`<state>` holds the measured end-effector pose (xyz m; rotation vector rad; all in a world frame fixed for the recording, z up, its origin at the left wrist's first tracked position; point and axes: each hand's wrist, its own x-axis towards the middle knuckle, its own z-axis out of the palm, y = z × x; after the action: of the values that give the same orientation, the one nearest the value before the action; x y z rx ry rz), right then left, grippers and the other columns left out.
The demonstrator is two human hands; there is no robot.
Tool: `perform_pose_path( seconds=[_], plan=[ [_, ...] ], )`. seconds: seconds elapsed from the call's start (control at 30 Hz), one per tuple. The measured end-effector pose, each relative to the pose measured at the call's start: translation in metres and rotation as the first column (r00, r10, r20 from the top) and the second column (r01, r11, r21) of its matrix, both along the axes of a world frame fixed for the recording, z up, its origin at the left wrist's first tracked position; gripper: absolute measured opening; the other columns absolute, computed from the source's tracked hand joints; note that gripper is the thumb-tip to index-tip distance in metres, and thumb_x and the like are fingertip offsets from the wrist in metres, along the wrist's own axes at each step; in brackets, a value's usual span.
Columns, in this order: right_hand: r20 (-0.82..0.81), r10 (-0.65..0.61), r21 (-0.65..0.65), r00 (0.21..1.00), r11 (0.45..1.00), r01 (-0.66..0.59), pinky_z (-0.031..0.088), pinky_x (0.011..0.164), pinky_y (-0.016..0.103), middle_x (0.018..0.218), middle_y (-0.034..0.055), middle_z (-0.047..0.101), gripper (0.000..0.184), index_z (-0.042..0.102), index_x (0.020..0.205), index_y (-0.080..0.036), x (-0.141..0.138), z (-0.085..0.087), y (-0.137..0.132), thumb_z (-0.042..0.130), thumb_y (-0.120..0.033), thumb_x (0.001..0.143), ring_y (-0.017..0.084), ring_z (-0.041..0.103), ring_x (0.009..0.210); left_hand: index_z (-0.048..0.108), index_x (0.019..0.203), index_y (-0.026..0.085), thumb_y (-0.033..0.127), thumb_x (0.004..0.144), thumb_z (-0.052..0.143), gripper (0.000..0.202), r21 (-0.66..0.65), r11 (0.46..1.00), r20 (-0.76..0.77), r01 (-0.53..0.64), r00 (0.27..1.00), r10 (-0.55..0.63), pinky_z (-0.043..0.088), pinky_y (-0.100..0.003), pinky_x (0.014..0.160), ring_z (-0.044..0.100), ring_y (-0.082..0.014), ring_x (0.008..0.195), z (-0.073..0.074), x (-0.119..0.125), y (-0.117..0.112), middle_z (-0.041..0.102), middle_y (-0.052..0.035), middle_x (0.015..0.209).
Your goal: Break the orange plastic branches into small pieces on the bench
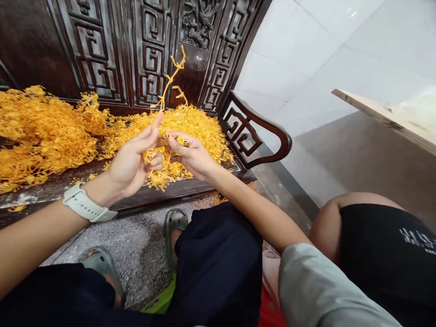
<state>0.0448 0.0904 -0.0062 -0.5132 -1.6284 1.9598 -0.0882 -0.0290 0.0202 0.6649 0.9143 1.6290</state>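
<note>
My left hand [134, 162] and my right hand [191, 153] meet over the dark carved wooden bench [128, 55]. Both pinch an orange branched plastic sprig [168, 87] whose stem rises up between the fingers and whose lower tuft hangs below my palms. A white watch [84, 203] sits on my left wrist. Behind my hands lies a heap of orange sprigs [196, 127] on the bench seat. A bigger pile of orange sprigs [25, 134] fills the seat at the left.
The bench's curved armrest [261, 135] ends at the right. Another person's knee and black shorts [376, 242] are close on my right. A pale wooden board [398, 123] juts in at the right. My sandalled feet [173, 226] rest on speckled floor.
</note>
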Motion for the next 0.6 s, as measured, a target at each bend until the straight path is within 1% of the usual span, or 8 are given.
perform_pose_path(
  seconds=[0.07, 0.13, 0.23, 0.3, 0.37, 0.43, 0.5, 0.6],
  plan=[
    [-0.018, -0.015, 0.017, 1.000, 1.000, 0.015, 0.049, 0.074, 0.027, 0.101, 0.0011, 0.066, 0.031, 0.072, 0.101, -0.025, 0.003, 0.002, 0.004, 0.088, -0.046, 0.083, 0.014, 0.054, 0.084, 0.068, 0.147, 0.032, 0.033, 0.097, 0.076, 0.050, -0.020, 1.000, 0.002, -0.016, 1.000, 0.016, 0.041, -0.022, 0.051, 0.042, -0.0062, 0.050, 0.004, 0.001, -0.004, 0.068, -0.0028, 0.093],
    [-0.056, -0.042, 0.013, 0.998, 0.999, 0.043, 0.049, 0.075, 0.027, 0.104, 0.0020, 0.066, 0.025, 0.070, 0.092, -0.024, 0.007, 0.004, 0.010, 0.086, -0.042, 0.085, 0.015, 0.054, 0.087, 0.064, 0.151, 0.032, 0.030, 0.101, 0.072, 0.050, -0.045, 0.998, 0.004, -0.045, 0.999, 0.045, 0.035, -0.019, 0.046, 0.041, -0.0051, 0.049, 0.007, 0.000, -0.007, 0.067, -0.0031, 0.093],
    [-0.120, -0.150, -0.030, 0.981, 0.989, 0.148, 0.045, 0.070, 0.027, 0.101, 0.0024, 0.063, 0.025, 0.059, 0.080, -0.022, 0.017, 0.005, 0.025, 0.082, -0.031, 0.085, 0.016, 0.052, 0.086, 0.067, 0.147, 0.027, 0.030, 0.107, 0.063, 0.041, -0.089, 0.995, 0.024, -0.051, 0.998, 0.053, 0.026, -0.016, 0.041, 0.031, -0.0035, 0.044, 0.008, -0.006, -0.012, 0.063, -0.0015, 0.084],
    [-0.119, -0.249, -0.065, 0.961, 0.968, 0.243, 0.041, 0.066, 0.027, 0.099, 0.0027, 0.060, 0.025, 0.053, 0.078, -0.022, 0.024, 0.003, 0.039, 0.076, -0.024, 0.085, 0.015, 0.050, 0.083, 0.072, 0.139, 0.020, 0.037, 0.110, 0.058, 0.037, -0.118, 0.993, 0.033, 0.000, 0.999, 0.004, 0.020, -0.017, 0.039, 0.021, -0.0043, 0.042, 0.004, -0.009, -0.016, 0.054, 0.0018, 0.070],
    [-0.077, -0.340, -0.103, 0.937, 0.938, 0.331, 0.037, 0.063, 0.027, 0.097, 0.0028, 0.059, 0.021, 0.051, 0.079, -0.021, 0.027, -0.002, 0.051, 0.068, -0.023, 0.090, 0.014, 0.047, 0.077, 0.075, 0.135, 0.017, 0.044, 0.110, 0.058, 0.041, -0.151, 0.987, 0.008, 0.063, 0.998, -0.063, 0.016, -0.019, 0.039, 0.016, -0.0061, 0.043, -0.003, -0.005, -0.021, 0.042, 0.0051, 0.060],
    [-0.034, -0.421, -0.152, 0.907, 0.899, 0.411, 0.037, 0.063, 0.028, 0.093, 0.0026, 0.058, 0.019, 0.050, 0.080, -0.021, 0.026, -0.009, 0.061, 0.059, -0.023, 0.096, 0.014, 0.046, 0.073, 0.077, 0.134, 0.017, 0.044, 0.105, 0.067, 0.041, -0.203, 0.972, -0.059, 0.115, 0.990, -0.129, 0.015, -0.020, 0.041, 0.018, -0.0074, 0.045, -0.011, 0.004, -0.026, 0.035, 0.0064, 0.058],
    [0.003, -0.504, -0.173, 0.864, 0.850, 0.497, 0.038, 0.065, 0.028, 0.088, 0.0020, 0.056, 0.022, 0.050, 0.078, -0.021, 0.020, -0.016, 0.067, 0.053, -0.021, 0.100, 0.013, 0.045, 0.069, 0.079, 0.132, 0.018, 0.043, 0.099, 0.077, 0.042, -0.268, 0.946, -0.118, 0.184, 0.968, -0.222, 0.014, -0.020, 0.042, 0.020, -0.0078, 0.048, -0.019, 0.015, -0.031, 0.034, 0.0064, 0.060],
    [0.031, -0.588, -0.143, 0.808, 0.798, 0.586, 0.036, 0.064, 0.026, 0.078, 0.0001, 0.053, 0.027, 0.049, 0.074, -0.020, 0.006, -0.027, 0.072, 0.052, -0.014, 0.100, 0.010, 0.042, 0.064, 0.081, 0.130, 0.019, 0.052, 0.095, 0.080, 0.048, -0.344, 0.905, -0.168, 0.250, 0.932, -0.321, 0.012, -0.020, 0.044, 0.018, -0.0078, 0.050, -0.028, 0.026, -0.034, 0.027, 0.0077, 0.062]
  ],
)
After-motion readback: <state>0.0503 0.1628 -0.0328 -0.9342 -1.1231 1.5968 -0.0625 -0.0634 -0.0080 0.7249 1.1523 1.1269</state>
